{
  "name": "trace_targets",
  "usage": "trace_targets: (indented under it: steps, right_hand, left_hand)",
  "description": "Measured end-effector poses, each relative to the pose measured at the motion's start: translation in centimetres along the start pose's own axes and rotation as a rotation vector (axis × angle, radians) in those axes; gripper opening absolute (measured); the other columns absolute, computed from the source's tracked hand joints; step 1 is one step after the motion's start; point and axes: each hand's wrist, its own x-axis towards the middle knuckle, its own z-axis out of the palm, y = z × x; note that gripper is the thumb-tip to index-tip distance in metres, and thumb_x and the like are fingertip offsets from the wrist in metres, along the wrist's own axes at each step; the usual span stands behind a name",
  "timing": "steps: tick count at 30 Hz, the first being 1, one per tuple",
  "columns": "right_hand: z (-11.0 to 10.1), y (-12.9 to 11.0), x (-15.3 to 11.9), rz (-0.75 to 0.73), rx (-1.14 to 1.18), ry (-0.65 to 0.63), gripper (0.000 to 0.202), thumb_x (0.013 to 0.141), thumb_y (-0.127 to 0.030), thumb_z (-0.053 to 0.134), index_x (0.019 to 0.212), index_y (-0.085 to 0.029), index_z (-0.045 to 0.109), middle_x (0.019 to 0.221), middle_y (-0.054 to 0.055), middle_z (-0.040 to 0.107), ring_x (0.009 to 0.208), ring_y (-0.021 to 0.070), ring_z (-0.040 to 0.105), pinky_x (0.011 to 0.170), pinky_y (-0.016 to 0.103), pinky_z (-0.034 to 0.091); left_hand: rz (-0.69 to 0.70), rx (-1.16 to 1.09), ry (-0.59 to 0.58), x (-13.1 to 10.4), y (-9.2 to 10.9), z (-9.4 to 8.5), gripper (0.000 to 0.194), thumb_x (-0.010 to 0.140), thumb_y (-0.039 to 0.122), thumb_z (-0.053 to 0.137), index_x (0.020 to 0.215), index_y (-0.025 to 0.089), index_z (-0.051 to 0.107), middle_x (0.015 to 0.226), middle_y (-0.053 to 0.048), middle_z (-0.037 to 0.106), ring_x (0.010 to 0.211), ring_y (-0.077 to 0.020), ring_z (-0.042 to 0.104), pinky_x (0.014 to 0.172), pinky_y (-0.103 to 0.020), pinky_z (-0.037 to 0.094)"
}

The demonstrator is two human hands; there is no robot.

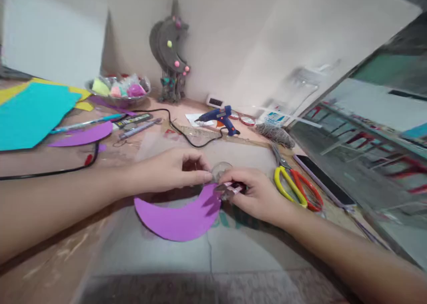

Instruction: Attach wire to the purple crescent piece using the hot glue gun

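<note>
– Nearest the camera: two bare forearms (330, 246), slanting in on either side of a purple crescent (182, 219).

– And lying where, exactly?

– On a pale sheet (153, 259) over the tabletop (56, 255), just on the camera side of the left hand (176, 172) and to the left of the right hand (251, 192).

– Along which axis?

– Lengthwise from left to right, with the hollow facing away from the camera. Bends away toward the far side at the right-hand tip.

– Nearer to which hand?

– To the right, close by that right-hand tip. Perhaps touching; too blurred to be sure. From the left fingers, mainly toward the camera, beyond the hollow.

– Holding what?

– In the right fingers, bent closed, a small shiny thing (235, 188), too smeared to name. In the left, thumb and forefinger close together at the rim of a clear round thing (222, 166), just beyond the crescent's right tip. Gripping or merely touching? Impossible to say.

– Off to the right of the crescent?

– Scissors (283, 163), well apart from it.
</note>
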Motion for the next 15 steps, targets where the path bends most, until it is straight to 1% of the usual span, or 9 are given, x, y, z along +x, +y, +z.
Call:
trace_targets:
  steps: [4, 7, 9, 12, 15]
  right_hand:
    - [0.07, -0.40, -0.04, 0.003, -0.017, -0.015, 0.009, 0.076, -0.009, 0.054, 0.078, -0.015, 0.061, 0.070, -0.001, 0.060, 0.060, 0.0071, 0.053, 0.056, 0.016, 0.040]
    - [0.06, -0.54, 0.04, 0.008, -0.015, -0.022, 0.009, 0.077, -0.010, 0.054, 0.078, -0.015, 0.061, 0.068, -0.001, 0.059, 0.059, 0.0070, 0.052, 0.055, 0.016, 0.040]
    - [0.02, -0.57, 0.08, 0.023, -0.010, -0.018, 0.008, 0.076, -0.011, 0.054, 0.077, -0.015, 0.061, 0.067, -0.001, 0.059, 0.058, 0.0071, 0.052, 0.054, 0.016, 0.040]
    - [-0.06, -0.55, 0.04, 0.053, -0.008, 0.004, 0.007, 0.076, -0.013, 0.055, 0.077, -0.016, 0.061, 0.067, -0.001, 0.059, 0.058, 0.0071, 0.052, 0.054, 0.016, 0.040]
    - [-0.07, -0.47, -0.04, 0.077, -0.003, 0.028, 0.006, 0.077, -0.014, 0.055, 0.077, -0.016, 0.061, 0.068, -0.001, 0.059, 0.056, 0.0067, 0.050, 0.053, 0.016, 0.039]
  left_hand:
    - [-0.010, 0.052, 0.008, 0.21, -0.01, 0.08, 0.012, 0.083, 0.024, 0.053, 0.076, 0.015, 0.056, 0.060, 0.006, 0.051, 0.053, -0.0046, 0.045, 0.048, -0.014, 0.035]
    - [-0.018, 0.093, 0.022, 0.21, -0.07, 0.05, 0.014, 0.083, 0.023, 0.050, 0.073, 0.015, 0.056, 0.059, 0.006, 0.050, 0.053, -0.0052, 0.045, 0.048, -0.015, 0.034]
    - [-0.036, 0.111, 0.031, 0.18, -0.10, 0.00, 0.018, 0.085, 0.025, 0.048, 0.071, 0.015, 0.055, 0.059, 0.005, 0.050, 0.054, -0.0060, 0.045, 0.049, -0.016, 0.034]
    - [-0.061, 0.067, 0.013, 0.21, -0.11, -0.02, 0.020, 0.085, 0.031, 0.049, 0.075, 0.015, 0.057, 0.062, 0.004, 0.052, 0.056, -0.0070, 0.047, 0.048, -0.016, 0.035]
    - [-0.049, 0.016, -0.020, 0.36, -0.18, 0.05, 0.012, 0.080, 0.027, 0.056, 0.081, 0.016, 0.059, 0.066, 0.005, 0.056, 0.058, -0.0065, 0.049, 0.051, -0.016, 0.038]
